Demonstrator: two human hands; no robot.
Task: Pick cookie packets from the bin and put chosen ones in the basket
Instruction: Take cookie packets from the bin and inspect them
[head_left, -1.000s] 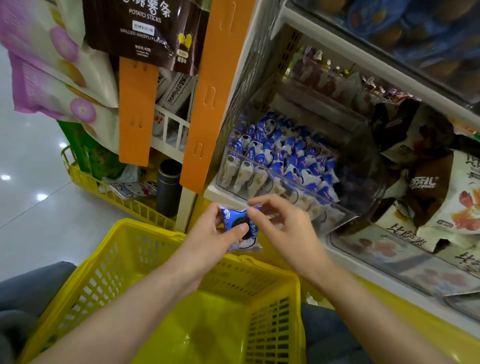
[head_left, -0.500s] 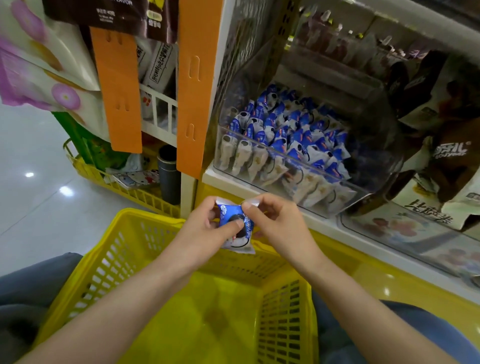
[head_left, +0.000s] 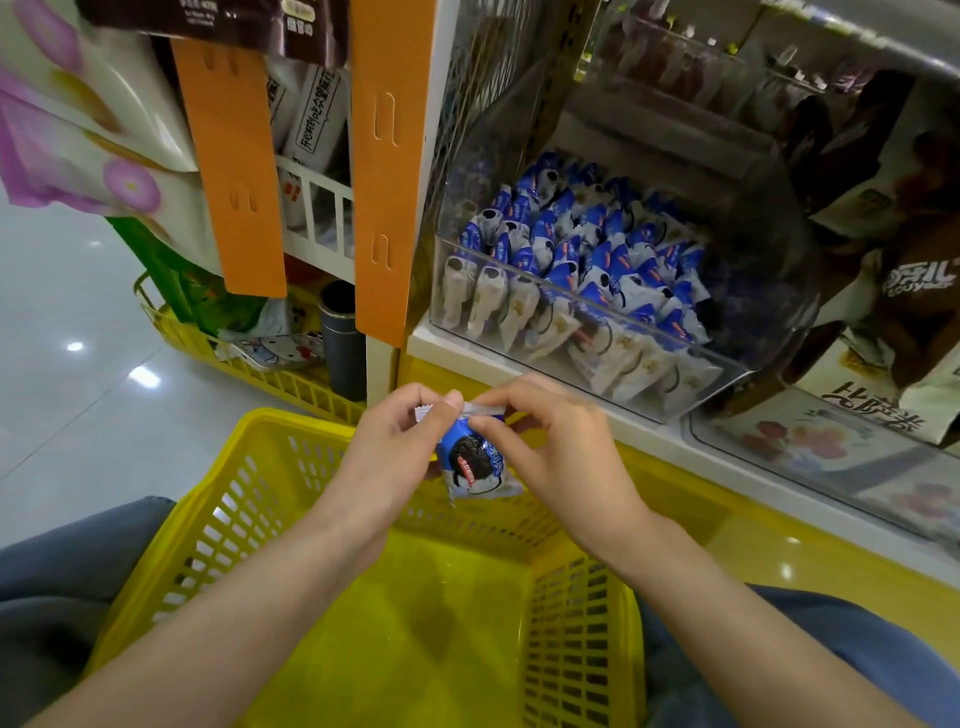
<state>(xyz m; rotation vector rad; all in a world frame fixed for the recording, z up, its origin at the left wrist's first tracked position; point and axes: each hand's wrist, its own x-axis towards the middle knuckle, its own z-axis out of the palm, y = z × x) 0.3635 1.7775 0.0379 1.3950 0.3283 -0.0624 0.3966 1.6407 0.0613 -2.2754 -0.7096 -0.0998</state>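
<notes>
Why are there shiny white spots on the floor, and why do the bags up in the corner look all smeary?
Head view: the white spots are lights reflecting off the glossy floor; also in the head view, the hanging snack bags at top left are motion-blurred, while the cookie packet in the middle looks sharp.

- White shelf (head_left: 649, 434): in front of you, it carried a clear bin (head_left: 587, 317) at its left end.
- The bin held blue-and-white cookie packets (head_left: 571, 260), stood in packed rows.
- To your right, a second clear tray (head_left: 852, 467) with larger snack bags (head_left: 878, 400) lay on the same shelf.
- Floor (head_left: 67, 415): glossy pale tiles bore a low yellow rack (head_left: 270, 382) on your left.
</notes>
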